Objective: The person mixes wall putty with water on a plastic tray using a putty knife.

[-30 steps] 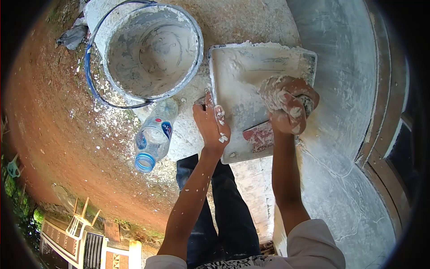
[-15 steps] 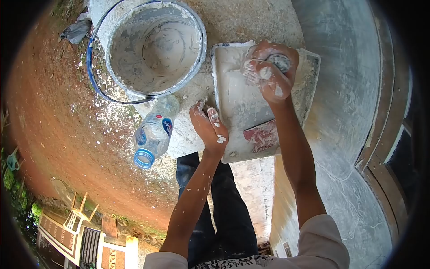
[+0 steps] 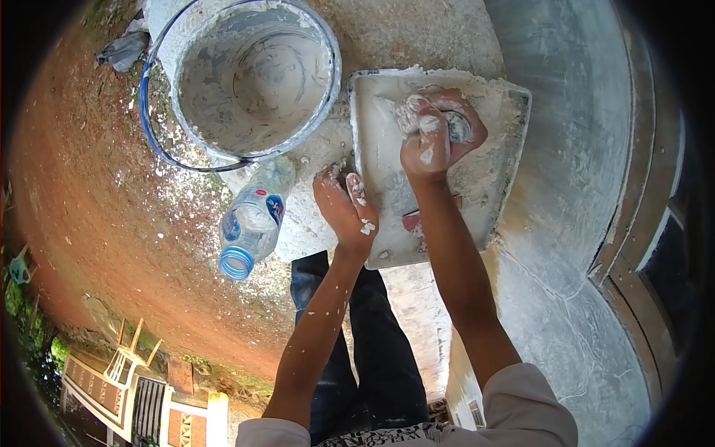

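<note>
My right hand [image 3: 439,132] is closed round a round, paste-smeared object [image 3: 459,127] that I cannot make out, over the upper part of a shallow tray [image 3: 387,216] coated with wet whitish paste. My left hand [image 3: 345,207], spotted with white paste, is beside the tray's left edge with fingers curled inward; whether anything is inside them is hidden. A reddish flat piece [image 3: 412,223] lies in the tray, partly covered by my right forearm. Up and to the left, a bucket [image 3: 333,82] has pale paste over its inner wall and bottom.
An uncapped plastic bottle [image 3: 255,217] with a blue neck lies left of my left hand. The bucket's blue handle [image 3: 143,104] hangs out to the left. A grey wall [image 3: 573,149] rises on the right. A grey bag [image 3: 124,52] lies on the ground at upper left.
My right hand has moved left and slightly down over the tray, still closed round the object. The forearm now covers more of the reddish piece. My left hand has barely moved.
</note>
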Tool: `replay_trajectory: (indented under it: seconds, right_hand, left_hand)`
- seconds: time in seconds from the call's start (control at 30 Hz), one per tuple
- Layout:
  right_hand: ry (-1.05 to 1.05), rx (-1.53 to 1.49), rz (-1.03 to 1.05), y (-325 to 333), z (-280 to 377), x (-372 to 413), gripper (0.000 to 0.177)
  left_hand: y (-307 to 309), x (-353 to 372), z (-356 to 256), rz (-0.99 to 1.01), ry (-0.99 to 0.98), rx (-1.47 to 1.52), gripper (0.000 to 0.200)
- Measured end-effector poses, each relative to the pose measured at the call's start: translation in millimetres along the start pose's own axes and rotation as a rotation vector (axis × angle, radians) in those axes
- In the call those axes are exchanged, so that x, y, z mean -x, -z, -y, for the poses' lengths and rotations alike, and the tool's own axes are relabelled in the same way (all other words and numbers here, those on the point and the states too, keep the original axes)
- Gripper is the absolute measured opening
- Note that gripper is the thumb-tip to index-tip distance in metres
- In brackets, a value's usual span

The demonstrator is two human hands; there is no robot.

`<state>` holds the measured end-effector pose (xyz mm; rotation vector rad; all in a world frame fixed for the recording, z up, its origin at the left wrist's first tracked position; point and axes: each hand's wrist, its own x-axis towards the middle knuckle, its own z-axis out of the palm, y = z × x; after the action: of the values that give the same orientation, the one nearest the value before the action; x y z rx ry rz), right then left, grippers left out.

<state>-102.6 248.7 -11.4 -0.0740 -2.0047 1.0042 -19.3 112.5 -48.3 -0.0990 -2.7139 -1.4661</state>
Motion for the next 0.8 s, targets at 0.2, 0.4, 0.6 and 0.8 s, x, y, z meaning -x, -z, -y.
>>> replay_trajectory:
  seconds: [0.2,0.4,0.6,0.8]
  right_hand:
    - [0.060,0.018,-0.109,5.8,-19.3,-9.7,0.017]
    - [0.213,0.371,-0.016,5.5,-22.7,-12.7,0.012]
    - [0.209,0.198,-0.048,9.1,-25.4,-17.3,0.021]
    - [0.276,0.415,-0.076,26.5,-32.0,-23.6,0.036]
  left_hand:
    - [3.2,-6.2,-5.0,0.037,0.069,0.014,0.028]
    - [4.9,-5.8,0.6,0.015,0.035,-0.005,0.027]
    - [2.4,-5.6,0.3,-0.021,-0.048,-0.018,0.026]
    - [5.7,-7.5,-0.2,-0.010,0.024,-0.046,0.026]
